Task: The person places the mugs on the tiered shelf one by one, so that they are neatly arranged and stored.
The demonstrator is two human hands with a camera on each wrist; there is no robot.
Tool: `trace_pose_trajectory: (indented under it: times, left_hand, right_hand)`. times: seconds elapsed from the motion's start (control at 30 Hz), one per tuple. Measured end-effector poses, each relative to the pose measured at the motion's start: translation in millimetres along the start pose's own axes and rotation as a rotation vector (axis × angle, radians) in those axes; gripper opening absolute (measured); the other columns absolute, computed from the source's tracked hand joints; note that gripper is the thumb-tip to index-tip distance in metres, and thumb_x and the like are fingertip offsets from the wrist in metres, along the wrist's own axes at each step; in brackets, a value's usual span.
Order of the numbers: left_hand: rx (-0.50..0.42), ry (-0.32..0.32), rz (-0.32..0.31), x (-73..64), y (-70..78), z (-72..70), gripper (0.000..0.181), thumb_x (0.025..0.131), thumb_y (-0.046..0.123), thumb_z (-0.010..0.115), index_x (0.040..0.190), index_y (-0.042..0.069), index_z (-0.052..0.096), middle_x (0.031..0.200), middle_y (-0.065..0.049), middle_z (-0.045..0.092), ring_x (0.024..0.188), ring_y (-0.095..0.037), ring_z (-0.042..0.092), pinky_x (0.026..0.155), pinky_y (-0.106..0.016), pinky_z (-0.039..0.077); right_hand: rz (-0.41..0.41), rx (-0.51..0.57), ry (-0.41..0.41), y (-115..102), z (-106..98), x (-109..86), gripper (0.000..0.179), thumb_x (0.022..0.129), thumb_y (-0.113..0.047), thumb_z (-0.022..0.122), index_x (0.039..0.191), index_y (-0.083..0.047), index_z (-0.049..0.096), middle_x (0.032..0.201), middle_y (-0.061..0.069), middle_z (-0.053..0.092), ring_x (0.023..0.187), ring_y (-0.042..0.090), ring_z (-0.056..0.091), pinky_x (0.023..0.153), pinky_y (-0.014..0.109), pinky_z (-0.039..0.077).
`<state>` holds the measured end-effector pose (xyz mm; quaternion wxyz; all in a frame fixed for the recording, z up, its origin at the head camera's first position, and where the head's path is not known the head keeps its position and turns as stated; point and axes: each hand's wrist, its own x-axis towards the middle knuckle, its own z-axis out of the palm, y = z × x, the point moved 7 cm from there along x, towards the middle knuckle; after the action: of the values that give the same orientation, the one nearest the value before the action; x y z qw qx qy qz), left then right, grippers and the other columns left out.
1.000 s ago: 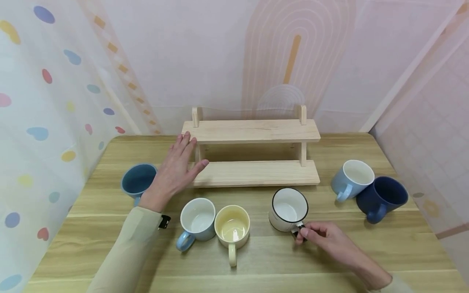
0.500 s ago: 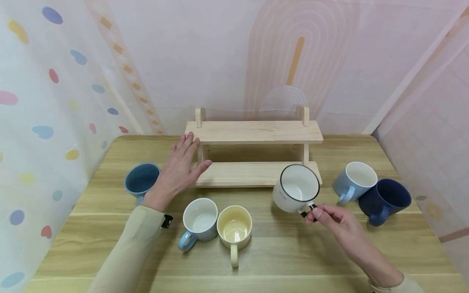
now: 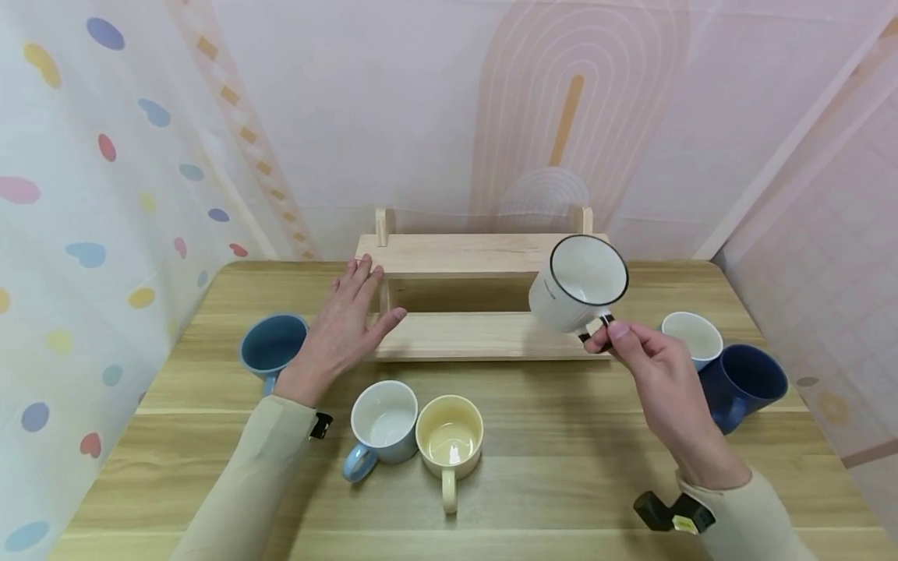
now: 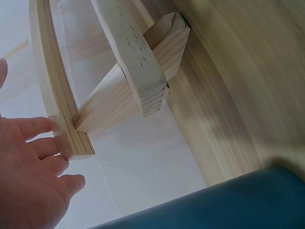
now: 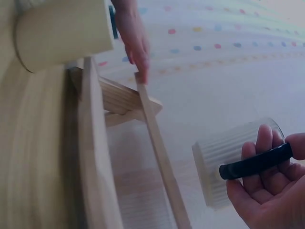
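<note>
My right hand (image 3: 662, 382) pinches the black handle of a white mug (image 3: 578, 284) with a dark rim. The mug is tilted and held in the air before the right end of a two-tier wooden shelf (image 3: 477, 335). In the right wrist view, the ribbed side of the white mug (image 5: 219, 162) shows behind the fingers. My left hand (image 3: 340, 331) lies with straight fingers on the upper tier's left end. Those fingertips touch the board's end in the left wrist view, where a dark teal mug (image 4: 228, 205) fills the bottom edge.
A teal mug (image 3: 273, 343) stands left of the shelf. A light blue mug (image 3: 384, 425) and a yellow mug (image 3: 449, 436) stand side by side in front. At right, another light blue mug (image 3: 693, 335), partly hidden by my hand, touches a navy mug (image 3: 747, 382).
My right hand has lifted the white mug off the table and carried it up and forward to the height of the upper tier. The left hand has stayed on the shelf.
</note>
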<state>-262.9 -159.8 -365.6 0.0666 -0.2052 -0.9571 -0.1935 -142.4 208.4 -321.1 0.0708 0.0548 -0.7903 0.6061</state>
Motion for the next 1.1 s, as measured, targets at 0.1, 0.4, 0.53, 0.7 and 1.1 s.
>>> trace_pose_trajectory:
  times: [0.1,0.4,0.53,0.7,1.1]
  left_hand:
    - [0.001,0.005,0.0,0.5,0.1,0.2,0.087,0.105,0.06,0.046,0.162,-0.002,0.025,0.172,-0.019,0.01,0.159,-0.035,0.003,0.126,-0.058,0.01]
    - [-0.009,0.02,0.009,1.4,0.9,1.0,0.089,0.104,0.062,0.045,0.162,-0.003,0.026,0.172,-0.019,0.011,0.159,-0.037,0.005,0.127,-0.057,0.009]
    - [-0.007,0.024,0.012,1.2,0.5,1.7,0.088,0.105,0.061,0.046,0.161,-0.003,0.026,0.171,-0.02,0.012,0.159,-0.038,0.006,0.127,-0.057,0.01]
    - [-0.009,0.025,0.015,1.2,0.8,2.6,0.087,0.105,0.06,0.047,0.161,-0.003,0.027,0.171,-0.02,0.012,0.159,-0.038,0.006,0.127,-0.056,0.01]
    - [-0.015,0.014,0.006,3.4,-0.9,6.8,0.086,0.105,0.058,0.048,0.162,-0.002,0.025,0.172,-0.019,0.01,0.159,-0.034,0.002,0.127,-0.053,0.006]
  right_hand:
    - [-0.008,0.07,0.022,-3,-1,11.2,0.043,0.111,-0.032,0.05,0.106,0.007,0.068,0.099,0.003,0.072,0.107,0.016,0.066,0.101,0.018,0.048]
    - [-0.064,0.282,0.085,-6,3,42.4,0.036,0.108,-0.028,0.057,0.103,0.006,0.067,0.095,0.004,0.07,0.102,0.018,0.067,0.104,0.023,0.049]
    - [-0.063,0.289,0.11,-6,5,53.5,0.035,0.107,-0.03,0.058,0.103,0.003,0.069,0.095,0.003,0.071,0.1,0.018,0.067,0.102,0.023,0.05]
    - [-0.063,0.298,0.168,-4,7,68.2,0.032,0.107,-0.026,0.059,0.101,0.003,0.07,0.091,0.001,0.072,0.095,0.016,0.068,0.1,0.024,0.052]
    - [0.026,0.342,0.217,11,16,98.0,0.026,0.106,-0.021,0.061,0.099,-0.001,0.075,0.091,-0.001,0.073,0.094,0.012,0.07,0.1,0.024,0.053]
